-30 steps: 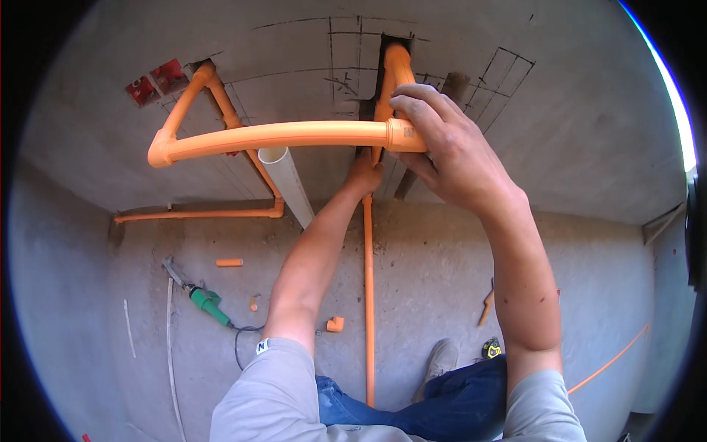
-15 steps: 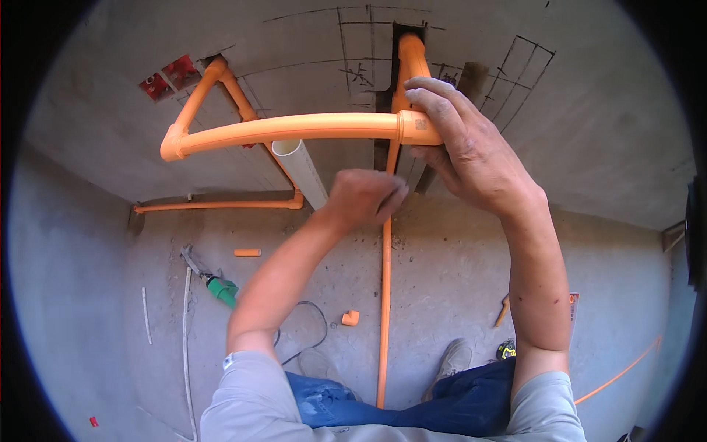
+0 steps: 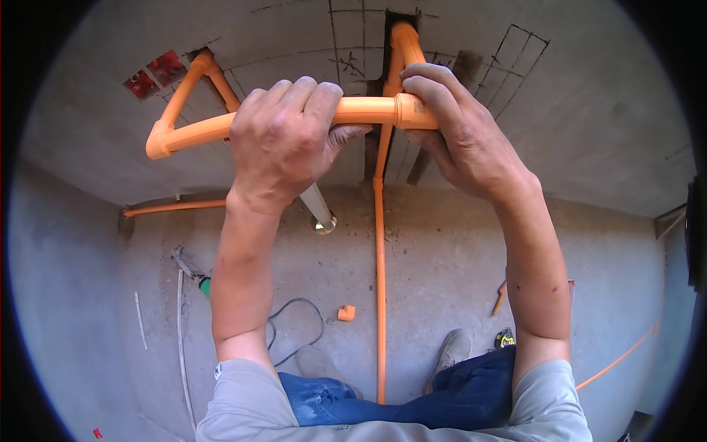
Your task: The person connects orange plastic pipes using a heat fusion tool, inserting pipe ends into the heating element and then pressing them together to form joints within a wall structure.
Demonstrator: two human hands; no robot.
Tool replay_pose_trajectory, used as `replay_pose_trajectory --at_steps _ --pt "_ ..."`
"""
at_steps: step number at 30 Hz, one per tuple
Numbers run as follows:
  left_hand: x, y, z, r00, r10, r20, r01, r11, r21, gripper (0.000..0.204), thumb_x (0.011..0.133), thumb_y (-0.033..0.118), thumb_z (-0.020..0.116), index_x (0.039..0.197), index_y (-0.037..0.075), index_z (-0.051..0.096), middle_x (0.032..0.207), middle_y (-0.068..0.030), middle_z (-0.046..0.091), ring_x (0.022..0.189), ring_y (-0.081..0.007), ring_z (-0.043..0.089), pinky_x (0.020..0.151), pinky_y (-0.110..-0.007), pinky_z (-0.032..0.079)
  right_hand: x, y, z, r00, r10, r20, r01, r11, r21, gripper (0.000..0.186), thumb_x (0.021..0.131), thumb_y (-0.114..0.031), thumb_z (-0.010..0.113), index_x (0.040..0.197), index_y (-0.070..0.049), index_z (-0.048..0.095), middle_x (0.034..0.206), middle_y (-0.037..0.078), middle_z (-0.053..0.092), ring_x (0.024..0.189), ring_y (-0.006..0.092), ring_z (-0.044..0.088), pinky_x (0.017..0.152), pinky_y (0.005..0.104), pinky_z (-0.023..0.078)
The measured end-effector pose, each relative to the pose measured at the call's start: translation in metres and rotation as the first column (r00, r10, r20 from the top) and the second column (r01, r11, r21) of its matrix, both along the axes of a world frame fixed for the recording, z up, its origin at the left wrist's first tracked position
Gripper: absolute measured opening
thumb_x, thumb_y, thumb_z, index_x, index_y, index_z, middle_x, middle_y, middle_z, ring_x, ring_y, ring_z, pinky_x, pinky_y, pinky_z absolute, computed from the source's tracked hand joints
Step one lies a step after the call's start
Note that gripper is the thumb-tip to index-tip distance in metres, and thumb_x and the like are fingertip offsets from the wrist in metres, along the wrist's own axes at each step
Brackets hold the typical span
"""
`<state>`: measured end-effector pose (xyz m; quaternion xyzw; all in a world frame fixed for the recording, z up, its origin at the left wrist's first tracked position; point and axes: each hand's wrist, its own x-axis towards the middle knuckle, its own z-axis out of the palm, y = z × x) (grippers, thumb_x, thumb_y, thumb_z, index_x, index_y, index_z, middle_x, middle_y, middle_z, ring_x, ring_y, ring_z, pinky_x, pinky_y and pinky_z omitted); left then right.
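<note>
An orange plastic pipe (image 3: 364,110) spans crosswise in front of me, between a left elbow fitting (image 3: 157,140) and a right elbow fitting (image 3: 414,112). My left hand (image 3: 283,136) is wrapped over the pipe's middle, its thumb underneath. At the right end my right hand (image 3: 468,132) grips the elbow fitting, fingers above and thumb below, partly covering it. From each end an orange pipe runs back to the wall: one on the left (image 3: 183,92), and one behind my right hand's fingers (image 3: 407,46).
A vertical orange pipe (image 3: 381,295) runs down the middle and along the floor between my shoes. A white pipe (image 3: 317,202) stands behind my left wrist. On the floor lie a loose orange elbow (image 3: 346,313), a black cord (image 3: 322,324), a green-handled tool (image 3: 204,286) and a tape measure (image 3: 504,338).
My left hand has risen from below the pipe and closed around its middle. My right hand stays on the fitting. The view has shifted slightly.
</note>
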<state>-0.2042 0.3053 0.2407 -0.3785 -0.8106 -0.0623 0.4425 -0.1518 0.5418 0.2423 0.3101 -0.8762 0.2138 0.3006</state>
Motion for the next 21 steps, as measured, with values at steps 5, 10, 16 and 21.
replay_pose_trajectory --at_steps 5,10,16,21 --pt "-0.001 0.001 -0.002 0.998 0.009 -0.062 -0.007 1.000 0.029 0.042 0.080 0.050 0.072 0.090 0.011 0.064 0.074 -0.0024 0.061 0.066 -0.0233 0.059 0.058 -0.037 0.043 -0.003 -0.003 -0.005 1.000 0.003 -0.024 -0.004 0.999 -0.040 0.046 0.084 -0.007 0.073 0.124 -0.006 0.050 0.126 0.013 0.055 0.105 0.0389 0.058 0.086 0.0445 0.051" --pt "-0.002 0.004 -0.004 0.998 -0.016 -0.062 0.020 0.998 0.054 0.040 0.080 0.048 0.073 0.091 0.010 0.065 0.075 -0.0029 0.061 0.067 -0.0239 0.059 0.059 -0.037 0.043 -0.003 -0.002 -0.004 0.999 -0.013 -0.048 0.011 0.999 -0.042 0.045 0.083 -0.005 0.073 0.122 -0.006 0.051 0.125 0.013 0.055 0.104 0.0381 0.058 0.086 0.0438 0.051" --pt "-0.003 0.003 -0.003 0.996 -0.076 -0.037 0.078 0.995 0.061 0.038 0.080 0.043 0.075 0.094 0.010 0.064 0.077 -0.0039 0.061 0.069 -0.0260 0.059 0.061 -0.037 0.043 -0.007 0.002 -0.006 0.999 -0.003 -0.054 0.003 1.000 0.005 0.055 0.080 -0.001 0.074 0.129 -0.006 0.050 0.130 0.016 0.054 0.110 0.0405 0.059 0.089 0.0448 0.052" --pt "0.004 0.010 0.012 0.998 -0.026 0.062 0.026 1.000 -0.004 0.039 0.079 0.041 0.076 0.094 0.009 0.063 0.078 -0.0046 0.060 0.070 -0.0266 0.059 0.062 -0.038 0.043 -0.014 0.019 0.003 0.997 0.066 -0.043 -0.064 0.996 0.063 0.054 0.077 -0.008 0.078 0.125 -0.007 0.053 0.128 0.014 0.057 0.104 0.0370 0.060 0.085 0.0441 0.052"
